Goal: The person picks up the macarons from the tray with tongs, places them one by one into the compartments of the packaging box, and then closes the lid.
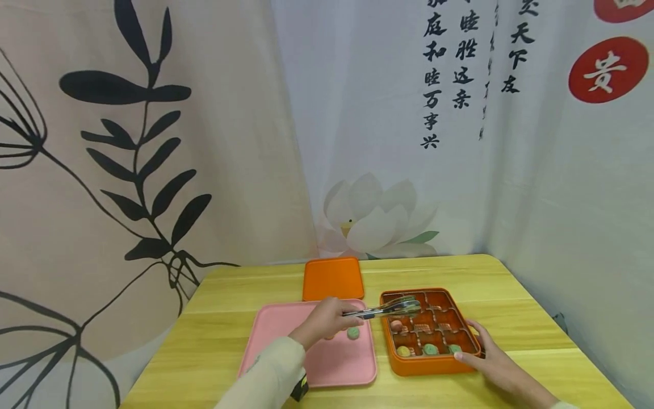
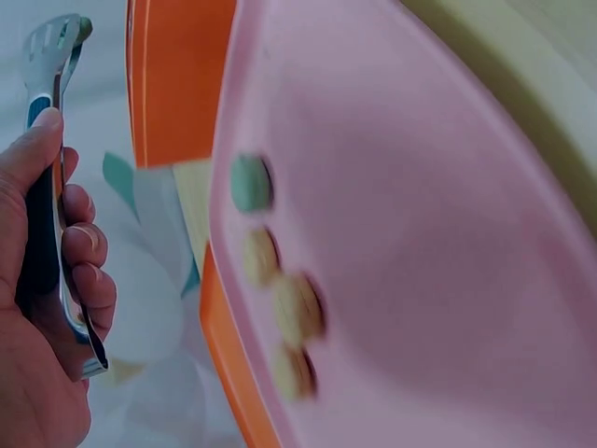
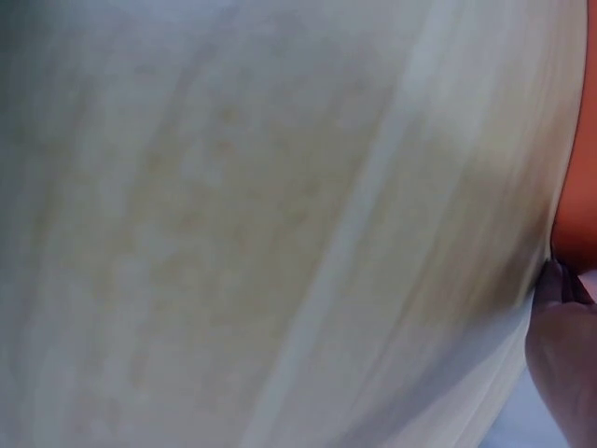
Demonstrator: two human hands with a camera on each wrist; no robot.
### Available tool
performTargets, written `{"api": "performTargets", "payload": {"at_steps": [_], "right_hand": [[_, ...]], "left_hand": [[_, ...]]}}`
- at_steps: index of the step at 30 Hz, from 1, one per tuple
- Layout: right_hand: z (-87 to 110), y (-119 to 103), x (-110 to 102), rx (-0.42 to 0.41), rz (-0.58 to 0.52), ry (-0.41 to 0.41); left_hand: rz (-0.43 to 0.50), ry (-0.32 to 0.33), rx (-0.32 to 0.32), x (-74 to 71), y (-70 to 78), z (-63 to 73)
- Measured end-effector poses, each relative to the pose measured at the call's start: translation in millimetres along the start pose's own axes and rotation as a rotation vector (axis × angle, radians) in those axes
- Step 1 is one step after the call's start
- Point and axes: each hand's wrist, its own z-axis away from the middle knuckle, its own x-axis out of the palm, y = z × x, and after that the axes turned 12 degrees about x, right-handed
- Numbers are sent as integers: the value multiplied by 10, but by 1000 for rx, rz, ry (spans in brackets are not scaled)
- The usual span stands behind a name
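My left hand [image 1: 327, 319] grips a pair of metal serving tongs [image 1: 388, 308] above the gap between the pink tray and the orange box. A green macaron [image 2: 85, 29] shows between the tongs' tips, which overlap the box's back compartments in the head view. My right hand [image 1: 493, 363] holds the front right corner of the orange divided box [image 1: 429, 366], thumb at the front rim and fingers along the side. Pink, yellow and green macarons [image 1: 430, 349] sit in its left and front compartments. On the tray [image 2: 438, 233] lie one green macaron [image 2: 250, 183] and several yellowish macarons [image 2: 298, 308], blurred.
An orange lid-like square [image 1: 333, 278] lies behind the pink tray on the wooden table [image 1: 204, 341]. Under my left sleeve, a small black and yellow object [image 1: 300, 388] shows by the tray's front edge. A printed curtain [image 1: 245, 142] hangs close behind the table.
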Motion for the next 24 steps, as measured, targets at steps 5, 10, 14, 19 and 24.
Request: {"api": "performTargets", "payload": {"at_steps": [5,10,14,19,24], "right_hand": [[-21,-10,45,6,-3,4],[-28,-31,67,7,26,20],[-8,-46,61,-1,36,30],[15,-45,31,-4,65,39],[23,-16,9,3,72,46]], "left_hand": [[-80,-6,45,171,44,-179],[-105,-13,22,226,23,-224],[-138,-11,17,189,25,-209],[-122,1,-37,117,30,-142],[-11,14,-135,31,-18,-47]]}}
